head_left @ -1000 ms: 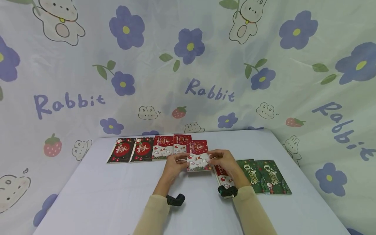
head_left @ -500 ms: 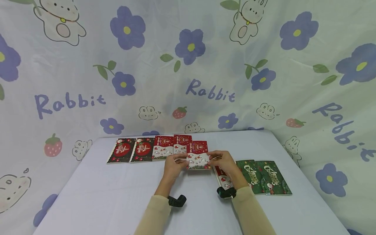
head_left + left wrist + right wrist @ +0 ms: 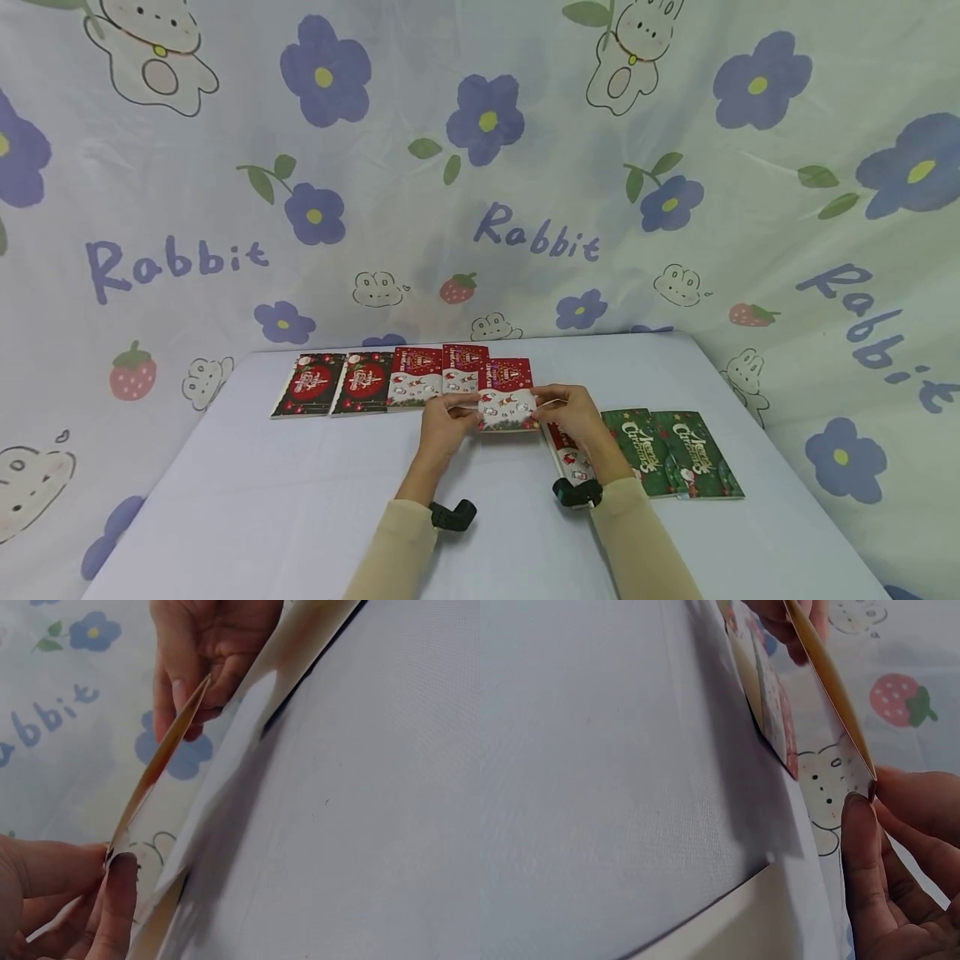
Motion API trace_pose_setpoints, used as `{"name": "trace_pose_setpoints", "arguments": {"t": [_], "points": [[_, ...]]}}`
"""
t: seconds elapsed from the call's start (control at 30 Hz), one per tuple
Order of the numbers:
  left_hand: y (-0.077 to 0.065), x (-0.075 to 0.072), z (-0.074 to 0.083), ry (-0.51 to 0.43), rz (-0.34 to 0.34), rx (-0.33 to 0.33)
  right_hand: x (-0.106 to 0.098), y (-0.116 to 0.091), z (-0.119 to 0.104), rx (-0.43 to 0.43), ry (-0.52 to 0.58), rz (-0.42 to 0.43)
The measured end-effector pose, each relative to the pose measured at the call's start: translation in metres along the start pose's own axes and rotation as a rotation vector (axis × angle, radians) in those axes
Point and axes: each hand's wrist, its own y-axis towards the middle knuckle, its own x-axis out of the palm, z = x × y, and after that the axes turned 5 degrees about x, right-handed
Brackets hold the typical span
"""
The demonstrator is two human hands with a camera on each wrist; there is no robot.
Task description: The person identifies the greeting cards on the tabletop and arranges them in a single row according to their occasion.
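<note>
Both hands hold one red-and-white Christmas card point(image 3: 507, 410) above the table, its red top part toward the far side. My left hand point(image 3: 441, 427) pinches its left edge between thumb and fingers, and my right hand point(image 3: 573, 418) pinches the right edge likewise. In the left wrist view the card point(image 3: 161, 761) appears nearly edge-on, slightly bowed, over the white tabletop. Thumb and fingertips of the right hand point(image 3: 900, 877) meet at its corner in the right wrist view. Partly hidden under the right forearm lies another red-and-white card point(image 3: 576, 462).
Along the far left of the white table point(image 3: 262, 508) lie two dark cards point(image 3: 307, 385) with red circles, then two red-and-white cards point(image 3: 415, 379). Green Christmas cards point(image 3: 697, 454) overlap to the right of the right forearm. A patterned cloth point(image 3: 405, 208) hangs behind.
The held card has tilted a little, its lower edge rising and its white part looking shorter. Both hands keep their pinch and have hardly moved; the other cards lie as before.
</note>
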Motion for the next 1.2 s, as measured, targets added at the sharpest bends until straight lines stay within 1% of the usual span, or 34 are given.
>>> {"name": "trace_pose_setpoints", "arguments": {"t": [0.2,0.3,0.53,0.6,0.77,0.97,1.1,1.2], "points": [[0.001,0.002,-0.002,0.011,0.004,-0.016,0.000,0.001,0.001,0.010,0.004,0.007],[0.001,0.002,-0.001,-0.001,0.008,-0.016,0.002,0.002,0.000,0.012,0.010,0.015],[0.002,0.007,0.000,-0.032,0.016,0.032,0.003,0.001,-0.006,0.041,-0.013,0.078],[0.003,0.009,0.001,-0.037,0.021,0.033,0.003,0.001,-0.007,0.039,-0.007,0.089],[0.010,0.013,0.006,0.022,0.038,0.038,0.001,0.007,-0.010,0.015,-0.023,0.104],[0.026,0.018,0.010,0.132,0.047,0.041,-0.003,0.021,-0.017,-0.001,-0.066,0.122],[0.035,0.022,0.011,0.180,0.053,0.044,-0.004,0.029,-0.022,0.011,-0.072,0.112],[0.042,0.025,0.011,0.222,0.057,0.039,-0.006,0.036,-0.024,-0.002,-0.100,0.119]]}}
